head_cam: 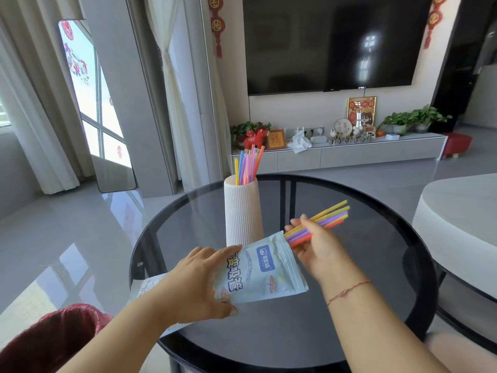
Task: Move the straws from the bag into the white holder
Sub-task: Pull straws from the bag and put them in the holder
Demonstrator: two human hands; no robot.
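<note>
A pale blue straw bag [262, 273] lies low over the round dark glass table [363, 305], its open mouth pointing up and right. My left hand [199, 284] grips the bag's lower left side. My right hand [317, 247] pinches a bundle of straws [326, 218], yellow, purple and orange, which stick out of the bag's mouth toward the upper right. Just behind the bag stands the ribbed white holder [242, 211], upright, with several coloured straws [248, 164] in it.
A second flat packet [146, 288] lies under my left forearm at the table's left edge. A red cushion [51, 337] sits at lower left, and a white round table [457, 208] stands close on the right. A TV cabinet lines the far wall.
</note>
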